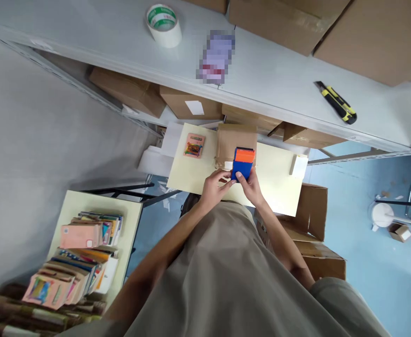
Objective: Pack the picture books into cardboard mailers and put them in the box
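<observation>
Over the table in front of me, a small flat blue-and-orange item (242, 170) is held up; its lower part is blue, and an orange part with a dark toothed-looking top edge shows above. I cannot tell its exact kind. My right hand (250, 186) is closed around its right side, thumb pressed on the blue face. My left hand (215, 187) pinches at its lower left corner with curled fingers and thumb. Just behind the item sits a cardboard box (235, 135) on the pale yellow table (275, 178). A pink book (194, 145) lies left of the box.
A shelf (268, 70) above carries a tape roll (163, 25), a blurred-out purplish item (216, 57), a utility knife (336, 103) and large cartons (285, 23). Books (82, 262) stand on a side table at left. An open carton (310, 210) is at right; a white box (299, 165) stands nearby.
</observation>
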Tool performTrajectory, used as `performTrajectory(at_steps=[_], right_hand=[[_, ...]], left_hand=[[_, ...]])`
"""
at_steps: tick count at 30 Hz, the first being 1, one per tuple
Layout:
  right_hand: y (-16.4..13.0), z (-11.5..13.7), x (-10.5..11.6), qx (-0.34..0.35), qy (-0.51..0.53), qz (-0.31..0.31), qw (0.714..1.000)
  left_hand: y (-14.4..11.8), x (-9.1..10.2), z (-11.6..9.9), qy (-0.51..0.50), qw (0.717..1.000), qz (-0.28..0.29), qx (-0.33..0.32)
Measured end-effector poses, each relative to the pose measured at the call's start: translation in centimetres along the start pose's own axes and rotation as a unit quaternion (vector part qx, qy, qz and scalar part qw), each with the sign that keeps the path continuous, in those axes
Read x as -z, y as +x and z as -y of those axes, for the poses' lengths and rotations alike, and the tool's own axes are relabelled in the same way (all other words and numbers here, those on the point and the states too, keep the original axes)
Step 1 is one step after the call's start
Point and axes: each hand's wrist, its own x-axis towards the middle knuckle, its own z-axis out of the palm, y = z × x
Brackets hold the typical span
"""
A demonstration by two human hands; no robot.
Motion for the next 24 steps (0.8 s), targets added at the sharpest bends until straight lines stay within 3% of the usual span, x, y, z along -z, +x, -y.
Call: performTrajectory(at_steps=[4,7,10,13,18,21,24], right_hand=[[-0.3,-0.8,0.0,-0.014,-0.016,-0.007,1.000],[-0.4,-1.0,-0.2,-0.036,-0.018,-0.009,0.999],[-0.6,-0.7,-0.4,-0.060,-0.026,-0.023,0.998],[-0.9,0.1,-0.9,-0.062,-0.048,-0.053,0.995],[-1.9,2.2,-1.9,-0.068,-0.075,-0.099,0.990],[-2.6,3.0,-2.5,-0.081,-0.092,-0.123,0.985],[-3.3,3.2,-3.0,-0.093,-0.099,-0.143,0.980]], left_hand=[[0.4,1.4,1.4,-0.032,0.996,0.047,0.073],[2.7,3.2,3.8,-0.045,0.992,0.019,0.114],[7.6,5.2,7.5,-0.011,0.987,-0.070,0.146],[14.4,6.2,11.1,0.030,0.976,-0.103,0.190],[23.6,5.6,14.2,-0.006,0.987,-0.061,0.147],[26.1,4.6,14.9,-0.029,0.988,-0.010,0.148],[26.3,3.8,15.5,-0.043,0.989,0.016,0.141]])
